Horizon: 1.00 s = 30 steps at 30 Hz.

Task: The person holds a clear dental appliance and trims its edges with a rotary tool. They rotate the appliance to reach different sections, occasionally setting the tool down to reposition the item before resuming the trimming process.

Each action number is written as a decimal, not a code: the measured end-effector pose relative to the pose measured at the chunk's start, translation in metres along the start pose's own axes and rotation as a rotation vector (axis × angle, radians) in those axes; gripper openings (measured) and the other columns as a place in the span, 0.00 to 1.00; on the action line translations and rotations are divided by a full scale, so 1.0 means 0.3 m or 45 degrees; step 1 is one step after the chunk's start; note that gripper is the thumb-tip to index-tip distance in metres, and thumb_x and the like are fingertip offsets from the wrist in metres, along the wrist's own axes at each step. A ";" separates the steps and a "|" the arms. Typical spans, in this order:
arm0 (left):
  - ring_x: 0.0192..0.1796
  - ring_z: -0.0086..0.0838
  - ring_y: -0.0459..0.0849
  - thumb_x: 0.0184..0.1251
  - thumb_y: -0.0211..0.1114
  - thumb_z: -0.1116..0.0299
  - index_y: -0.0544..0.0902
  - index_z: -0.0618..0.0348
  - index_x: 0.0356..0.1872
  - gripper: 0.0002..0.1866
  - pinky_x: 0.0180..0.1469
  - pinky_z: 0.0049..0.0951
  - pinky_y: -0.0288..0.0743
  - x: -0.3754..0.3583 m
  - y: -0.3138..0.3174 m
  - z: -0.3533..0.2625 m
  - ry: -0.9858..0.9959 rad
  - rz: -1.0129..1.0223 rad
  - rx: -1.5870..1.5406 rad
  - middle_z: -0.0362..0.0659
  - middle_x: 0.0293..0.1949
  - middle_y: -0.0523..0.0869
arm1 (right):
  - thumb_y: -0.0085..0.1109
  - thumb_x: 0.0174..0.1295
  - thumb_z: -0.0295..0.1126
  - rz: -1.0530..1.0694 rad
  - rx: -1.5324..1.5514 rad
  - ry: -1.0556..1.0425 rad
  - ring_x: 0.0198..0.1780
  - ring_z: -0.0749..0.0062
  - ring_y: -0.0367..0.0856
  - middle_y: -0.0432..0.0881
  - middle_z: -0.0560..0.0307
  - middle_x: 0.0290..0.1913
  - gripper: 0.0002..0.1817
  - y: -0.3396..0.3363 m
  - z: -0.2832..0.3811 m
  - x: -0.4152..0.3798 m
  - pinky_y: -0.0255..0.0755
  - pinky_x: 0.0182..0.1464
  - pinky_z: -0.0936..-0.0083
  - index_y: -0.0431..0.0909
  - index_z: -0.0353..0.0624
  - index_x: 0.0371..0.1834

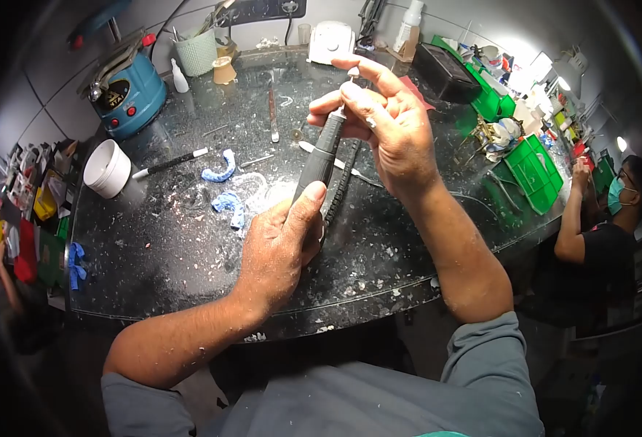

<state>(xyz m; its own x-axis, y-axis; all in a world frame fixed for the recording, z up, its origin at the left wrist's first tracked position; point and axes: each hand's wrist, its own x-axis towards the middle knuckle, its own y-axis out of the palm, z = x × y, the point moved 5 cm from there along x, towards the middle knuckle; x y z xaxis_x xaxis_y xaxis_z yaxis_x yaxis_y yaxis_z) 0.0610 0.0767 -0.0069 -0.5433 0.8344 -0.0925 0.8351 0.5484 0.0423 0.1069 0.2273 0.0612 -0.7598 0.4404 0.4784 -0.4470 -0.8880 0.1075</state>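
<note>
My left hand (279,244) is wrapped round the lower body of a black rotary handpiece (319,159), which points up and away from me. At its upper end my right hand (397,124) pinches the shank of a small pale cone-tipped bit (353,72) between thumb and fingers. Whether the bit is seated in the collet cannot be made out. Beneath the hands, a blue arch-shaped piece (221,167) and a blue and white arch-shaped piece (230,208) lie on the dusty black worktop (168,262). A black ridged cord (341,182) passes behind the handpiece.
A blue machine (126,95) and a white cup (108,169) stand at left. A black and white pen-like tool (170,164) lies near the cup. Green trays (530,173) fill the right side, where a masked co-worker (612,226) sits.
</note>
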 end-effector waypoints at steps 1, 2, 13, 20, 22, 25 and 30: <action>0.17 0.19 0.60 0.74 0.50 0.44 0.68 0.53 0.18 0.28 0.20 0.22 0.52 -0.004 -0.001 0.003 -0.009 0.000 0.023 0.34 0.15 0.65 | 0.48 0.72 0.32 -0.001 0.003 0.016 0.42 0.63 0.87 0.85 0.45 0.40 0.19 -0.002 -0.004 0.001 0.82 0.46 0.71 0.67 0.37 0.63; 0.17 0.19 0.60 0.74 0.50 0.44 0.68 0.53 0.18 0.28 0.20 0.22 0.52 -0.007 -0.003 0.009 -0.031 -0.005 0.013 0.34 0.15 0.65 | 0.48 0.72 0.32 -0.003 -0.022 0.012 0.42 0.63 0.87 0.85 0.45 0.40 0.19 -0.005 -0.007 0.000 0.82 0.46 0.71 0.67 0.37 0.62; 0.18 0.11 0.63 0.67 0.67 0.65 0.79 0.57 0.36 0.09 0.20 0.18 0.53 0.014 0.004 0.045 0.136 -0.019 -0.141 0.27 0.19 0.70 | 0.57 0.67 0.39 0.001 -0.415 0.068 0.37 0.71 0.83 0.83 0.51 0.36 0.16 0.048 -0.070 -0.031 0.77 0.40 0.76 0.75 0.36 0.47; 0.22 0.14 0.67 0.62 0.59 0.70 0.75 0.58 0.28 0.05 0.24 0.21 0.59 -0.024 0.010 0.014 0.018 0.297 -0.179 0.30 0.20 0.71 | 0.65 0.62 0.40 0.423 -0.331 0.435 0.25 0.86 0.67 0.72 0.71 0.20 0.18 0.137 -0.040 -0.098 0.61 0.26 0.80 0.77 0.41 0.19; 0.22 0.15 0.67 0.61 0.59 0.70 0.75 0.58 0.30 0.04 0.23 0.21 0.58 -0.030 0.015 -0.002 0.034 0.438 -0.300 0.31 0.21 0.70 | 0.65 0.62 0.37 0.535 -0.338 0.277 0.23 0.87 0.63 0.67 0.70 0.18 0.19 0.147 -0.001 -0.105 0.57 0.25 0.80 0.70 0.42 0.17; 0.22 0.14 0.68 0.63 0.62 0.65 0.80 0.59 0.34 0.08 0.24 0.19 0.59 -0.050 0.037 0.021 -0.068 0.679 -0.401 0.31 0.23 0.73 | 0.65 0.62 0.36 0.593 -0.339 0.094 0.22 0.86 0.58 0.59 0.70 0.18 0.25 0.167 0.005 -0.115 0.53 0.23 0.79 0.59 0.44 0.15; 0.22 0.17 0.70 0.59 0.65 0.65 0.79 0.58 0.29 0.07 0.24 0.22 0.63 -0.028 0.019 -0.032 0.104 0.598 -0.242 0.31 0.19 0.72 | 0.55 0.57 0.65 0.717 0.100 0.115 0.22 0.83 0.58 0.60 0.69 0.18 0.33 0.124 -0.052 -0.094 0.51 0.23 0.80 0.62 0.46 0.16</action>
<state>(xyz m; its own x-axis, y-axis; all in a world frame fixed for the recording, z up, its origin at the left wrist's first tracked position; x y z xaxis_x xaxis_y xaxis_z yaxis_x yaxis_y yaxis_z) 0.0696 0.0734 0.0037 -0.1242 0.9906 0.0576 0.9644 0.1069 0.2418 0.1043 0.1838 0.0380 -0.9095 -0.0965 0.4044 0.0716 -0.9945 -0.0763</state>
